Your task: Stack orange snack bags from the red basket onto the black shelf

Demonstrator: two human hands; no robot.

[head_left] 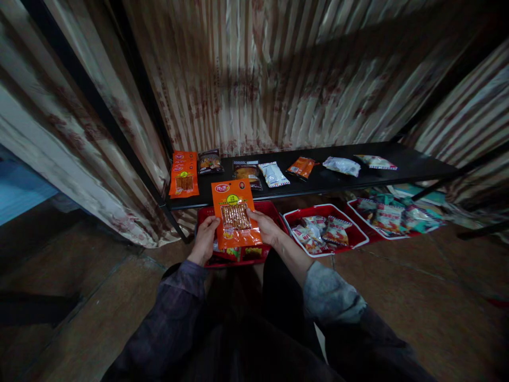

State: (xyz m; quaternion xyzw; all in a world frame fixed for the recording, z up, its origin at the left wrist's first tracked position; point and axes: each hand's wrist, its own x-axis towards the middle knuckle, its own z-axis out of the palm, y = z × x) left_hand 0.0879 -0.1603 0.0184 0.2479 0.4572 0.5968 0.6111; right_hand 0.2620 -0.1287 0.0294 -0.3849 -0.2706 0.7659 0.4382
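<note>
Black flat metal-framed shelf [369, 180] bears assorted snack bags [274, 174]. Below, white-rimmed red plastic baskets [355, 240] hold white-red packets [337, 231] and teal packets [389, 216]. Flat orange plastic packet [235, 204] above left red basket [238, 263]; left hand [205, 240], right hand [268, 227] pinch its sides.

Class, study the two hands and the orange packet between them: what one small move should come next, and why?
Probably ease the held flat orange plastic packet towards the long black shelf: the left hand and right hand already hold its sides, and a similar orange packet lies at the shelf's left end.
</note>
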